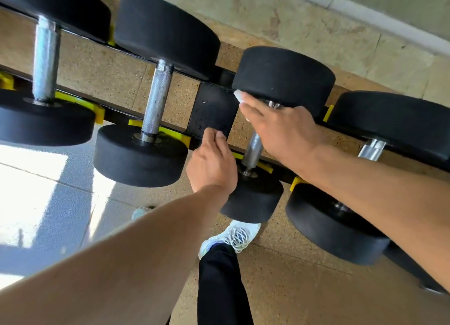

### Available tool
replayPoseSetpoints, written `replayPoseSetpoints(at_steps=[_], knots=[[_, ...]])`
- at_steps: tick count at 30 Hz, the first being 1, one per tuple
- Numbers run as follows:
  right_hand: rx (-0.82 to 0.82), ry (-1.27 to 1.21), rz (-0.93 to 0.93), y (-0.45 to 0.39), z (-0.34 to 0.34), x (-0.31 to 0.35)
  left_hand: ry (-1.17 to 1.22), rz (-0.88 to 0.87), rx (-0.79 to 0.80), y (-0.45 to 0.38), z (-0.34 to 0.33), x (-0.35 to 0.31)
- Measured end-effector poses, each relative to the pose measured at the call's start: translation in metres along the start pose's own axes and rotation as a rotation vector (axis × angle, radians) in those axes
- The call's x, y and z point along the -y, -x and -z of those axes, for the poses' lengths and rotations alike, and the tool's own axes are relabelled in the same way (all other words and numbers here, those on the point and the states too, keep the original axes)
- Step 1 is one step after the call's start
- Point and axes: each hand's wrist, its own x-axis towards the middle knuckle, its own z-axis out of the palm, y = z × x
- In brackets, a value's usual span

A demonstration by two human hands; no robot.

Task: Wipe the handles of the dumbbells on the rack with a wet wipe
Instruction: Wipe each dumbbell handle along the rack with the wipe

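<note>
The right hand (280, 127) grips the upper handle (254, 147) of the third dumbbell (283, 78) on the rack (214, 110), a white wet wipe (239, 96) showing at its fingertips beside the far weight head; the left hand (211, 164), loosely curled and holding nothing, rests just left of that handle, touching the rack's black cross plate.

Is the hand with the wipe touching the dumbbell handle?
Touching. The head view shows the right hand lying over the upper part of the handle, the white wipe poking out beyond its fingertips, and no gap between hand and handle.
</note>
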Motion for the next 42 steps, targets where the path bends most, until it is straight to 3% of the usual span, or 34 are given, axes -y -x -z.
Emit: replayPoseSetpoints(at_steps=[2, 8, 14, 16, 19, 21, 26, 30, 34, 37, 39, 42], knots=[[0.114, 0.001, -0.082, 0.004, -0.008, 0.002, -0.001, -0.015, -0.003, 0.0, 0.0, 0.0], [0.097, -0.193, -0.077, 0.027, -0.013, 0.037, -0.058, -0.035, 0.029, 0.001, 0.002, -0.002], [0.314, -0.912, -0.23, 0.063, -0.013, 0.034, -0.109, -0.151, 0.075, -0.002, 0.001, -0.001], [0.146, -1.099, -0.512, 0.065, -0.012, 0.023, -0.111, -0.164, 0.085, -0.003, 0.0, 0.0], [-0.299, -1.439, -1.239, 0.051, -0.005, 0.018, -0.109, -0.184, 0.077, -0.004, -0.002, 0.002], [-0.374, -1.581, -1.446, 0.03, 0.0, 0.027, -0.103, -0.186, 0.063, -0.004, -0.002, 0.003], [-0.364, -1.501, -1.364, -0.013, 0.004, 0.052, -0.11, -0.2, 0.059, -0.005, -0.004, 0.005], [-0.183, -0.92, -0.978, 0.023, -0.005, 0.059, -0.105, -0.194, 0.051, -0.005, -0.003, 0.006], [0.279, -0.543, -0.495, 0.065, -0.005, 0.055, -0.106, -0.186, 0.043, -0.002, -0.002, 0.004], [0.514, -0.472, -0.236, 0.069, 0.009, 0.039, -0.113, -0.179, 0.048, -0.002, -0.001, 0.003], [0.535, -0.624, -0.295, 0.063, 0.013, 0.02, -0.107, -0.176, 0.059, -0.002, 0.0, 0.003], [0.221, -0.801, -0.688, 0.049, 0.003, -0.015, -0.092, -0.164, 0.065, -0.002, 0.001, 0.003]])
